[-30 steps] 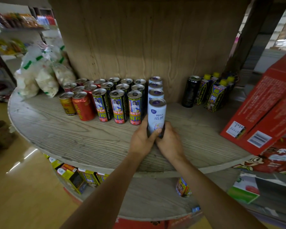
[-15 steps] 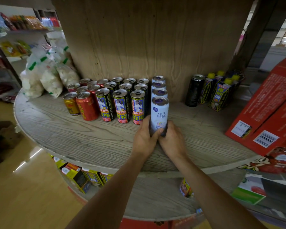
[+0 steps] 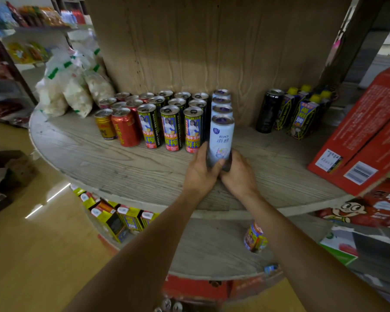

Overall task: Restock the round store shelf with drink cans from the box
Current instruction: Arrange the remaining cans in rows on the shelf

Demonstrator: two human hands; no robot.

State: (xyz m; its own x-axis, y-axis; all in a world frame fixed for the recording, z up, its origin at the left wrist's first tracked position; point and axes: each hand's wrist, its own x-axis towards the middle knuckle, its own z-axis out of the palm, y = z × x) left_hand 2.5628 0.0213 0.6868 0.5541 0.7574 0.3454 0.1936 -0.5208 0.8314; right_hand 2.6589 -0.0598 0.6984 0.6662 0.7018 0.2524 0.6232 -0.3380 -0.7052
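White RIO can is clasped upright between curled left hand and right hand, apparently on round shelf.

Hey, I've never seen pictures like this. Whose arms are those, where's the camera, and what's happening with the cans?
No machine here: a person wears one camera on the head, looking down at their arms. The left hand and right hand hold a white RIO can in their grip, upright at the front of a row of matching cans on the round shelf. Left of it stand yellow-and-black cans, a red can and a gold can; right of it, a black can and a red box.
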